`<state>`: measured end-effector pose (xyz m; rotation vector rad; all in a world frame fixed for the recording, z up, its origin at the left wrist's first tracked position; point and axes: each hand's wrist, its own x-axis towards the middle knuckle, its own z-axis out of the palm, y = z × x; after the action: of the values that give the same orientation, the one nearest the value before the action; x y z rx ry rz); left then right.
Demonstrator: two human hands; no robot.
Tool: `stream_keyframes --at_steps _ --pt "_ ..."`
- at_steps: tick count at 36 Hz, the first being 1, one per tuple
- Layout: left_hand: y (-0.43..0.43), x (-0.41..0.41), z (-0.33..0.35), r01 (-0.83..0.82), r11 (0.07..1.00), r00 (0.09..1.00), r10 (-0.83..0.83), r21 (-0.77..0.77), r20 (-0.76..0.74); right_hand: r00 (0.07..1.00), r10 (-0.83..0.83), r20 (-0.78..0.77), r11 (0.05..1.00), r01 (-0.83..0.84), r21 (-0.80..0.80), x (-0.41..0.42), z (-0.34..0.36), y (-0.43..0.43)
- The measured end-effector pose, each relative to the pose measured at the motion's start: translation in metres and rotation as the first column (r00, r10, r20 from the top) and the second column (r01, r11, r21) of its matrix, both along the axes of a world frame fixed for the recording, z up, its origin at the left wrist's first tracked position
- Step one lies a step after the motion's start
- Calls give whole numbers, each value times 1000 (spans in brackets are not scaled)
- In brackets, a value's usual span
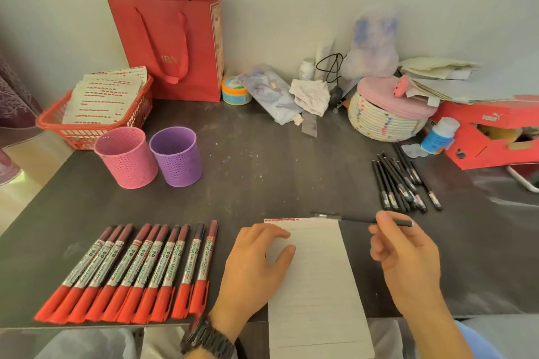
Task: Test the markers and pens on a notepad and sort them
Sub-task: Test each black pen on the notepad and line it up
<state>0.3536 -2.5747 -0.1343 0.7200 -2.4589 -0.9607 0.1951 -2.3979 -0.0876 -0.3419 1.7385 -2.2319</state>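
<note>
pink cup (126,157), purple cup (177,155), red-capped markers (137,274)

red shoebox (495,125): PUMA | red paper bag (175,46): HBN, faint | red-capped markers (140,265): label print too blurred to read

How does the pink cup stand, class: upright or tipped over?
Upright: the pink cup stands on its base beside the purple cup, mouth up. Nothing sticks out above its rim.
</note>
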Motion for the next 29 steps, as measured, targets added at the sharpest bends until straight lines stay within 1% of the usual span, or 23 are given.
stream_keyframes --at_steps 2,4,7,10,11,13,15,17,19,22,26,29 --pt "2 -3 -5 27 994 999 -22 -104 50 998 -7 62 1000 6 11 -12 8 16" --pt "3 -5 -9 32 986 997 -21 -166 70 997 -24 67 998 20 61 -24 16 32" --pt "2 -7 -12 17 981 998 -4 -194 68 996 -87 -4 978 87 188 -44 27 55" --pt "1 -9 -12 12 978 996 8 -207 93 986 -110 -128 914 151 377 -67 29 68" --pt "1 -9 -11 12 977 995 10 -212 99 981 -79 -175 878 152 453 -74 29 69" --pt "2 -10 -10 9 976 994 15 -218 106 971 31 -236 771 127 624 -86 26 69" --pt "2 -10 -9 9 976 993 17 -218 115 958 165 -236 622 84 778 -95 20 65" --pt "2 -8 -8 16 975 994 8 -220 108 936 274 -221 464 72 883 -97 16 59" --pt "2 -7 -6 31 975 994 -6 -220 111 916 340 -213 346 89 934 -95 14 53" --pt "3 -5 -3 50 977 991 -23 -206 132 899 392 -194 261 93 961 -89 11 46" --pt "4 -5 0 55 983 989 -30 -178 142 899 389 -200 218 122 968 -77 8 44" --pt "4 -5 -2 62 981 990 -38 -181 134 897 385 -216 249 125 960 -69 5 52"
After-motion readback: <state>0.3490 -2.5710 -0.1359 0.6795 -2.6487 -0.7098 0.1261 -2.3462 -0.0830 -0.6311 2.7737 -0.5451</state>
